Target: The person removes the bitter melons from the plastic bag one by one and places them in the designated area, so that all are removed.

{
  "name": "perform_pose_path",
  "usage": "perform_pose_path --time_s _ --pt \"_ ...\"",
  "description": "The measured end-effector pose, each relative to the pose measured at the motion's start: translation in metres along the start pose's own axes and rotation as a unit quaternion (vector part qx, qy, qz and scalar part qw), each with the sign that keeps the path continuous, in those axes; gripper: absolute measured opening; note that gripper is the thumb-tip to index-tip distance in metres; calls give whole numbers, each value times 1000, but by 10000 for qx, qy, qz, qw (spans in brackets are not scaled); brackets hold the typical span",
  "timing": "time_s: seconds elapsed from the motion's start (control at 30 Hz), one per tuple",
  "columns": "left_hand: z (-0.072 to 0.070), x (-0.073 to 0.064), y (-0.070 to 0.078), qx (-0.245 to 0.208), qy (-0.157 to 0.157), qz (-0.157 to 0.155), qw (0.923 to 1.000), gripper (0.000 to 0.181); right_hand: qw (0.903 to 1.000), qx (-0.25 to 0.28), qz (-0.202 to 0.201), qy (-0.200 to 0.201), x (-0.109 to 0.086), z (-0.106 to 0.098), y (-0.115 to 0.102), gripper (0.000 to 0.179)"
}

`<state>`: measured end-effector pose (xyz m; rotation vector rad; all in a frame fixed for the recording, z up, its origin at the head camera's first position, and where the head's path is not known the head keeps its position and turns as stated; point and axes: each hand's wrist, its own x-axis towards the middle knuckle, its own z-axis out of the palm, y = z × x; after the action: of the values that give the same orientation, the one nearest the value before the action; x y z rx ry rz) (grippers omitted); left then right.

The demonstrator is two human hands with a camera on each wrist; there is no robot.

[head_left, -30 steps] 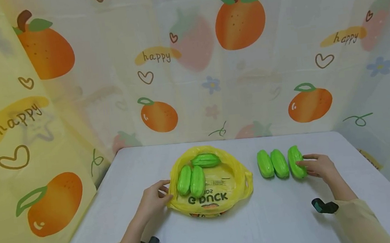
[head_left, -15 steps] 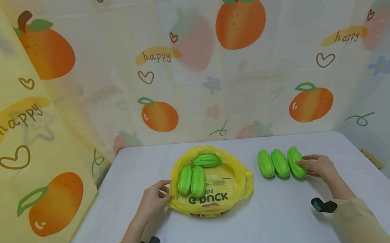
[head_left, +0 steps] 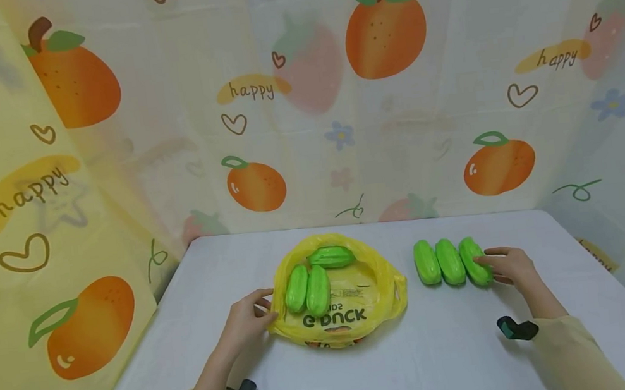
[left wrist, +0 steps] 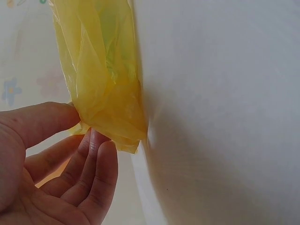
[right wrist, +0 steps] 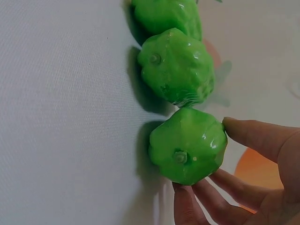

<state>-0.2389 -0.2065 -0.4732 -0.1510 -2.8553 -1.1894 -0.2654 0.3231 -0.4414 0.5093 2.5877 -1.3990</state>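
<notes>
In the head view my left hand (head_left: pixel 246 323) is at the left rim of a yellow plastic bag (head_left: pixel 378 277). The left wrist view shows its thumb and fingers pinching the crumpled edge of the bag (left wrist: pixel 101 93). Three green ribbed gourds lie inside, one gourd (head_left: pixel 330 256) crosswise at the back and a pair side by side (head_left: pixel 317 291). To the right, my right hand (head_left: pixel 515 269) holds the rightmost gourd (head_left: pixel 472 261) of a row of three. In the right wrist view the thumb and fingers grip this gourd (right wrist: pixel 187 147) on opposite sides, its stem nub facing the camera.
Beside the held gourd lie a middle gourd (head_left: pixel 450 262) and a left gourd (head_left: pixel 426 262). A white cloth covers the table (head_left: pixel 377 372). Fruit-printed curtains (head_left: pixel 308 157) stand behind and along the sides.
The rightmost gourd's far end has swung left, so it leans closer to the middle gourd. My right hand has barely shifted, and the left hand and bag stay in place.
</notes>
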Motion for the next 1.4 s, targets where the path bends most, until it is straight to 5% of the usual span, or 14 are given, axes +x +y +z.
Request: perform_pose_path --time_s 0.87,1.4 --pt "-2 -3 6 25 -16 -2 10000 44 9998 -18 200 -66 7 -3 10 88" --pt "0 1 3 85 -33 -27 10000 46 9995 108 276 -74 6 2 10 79"
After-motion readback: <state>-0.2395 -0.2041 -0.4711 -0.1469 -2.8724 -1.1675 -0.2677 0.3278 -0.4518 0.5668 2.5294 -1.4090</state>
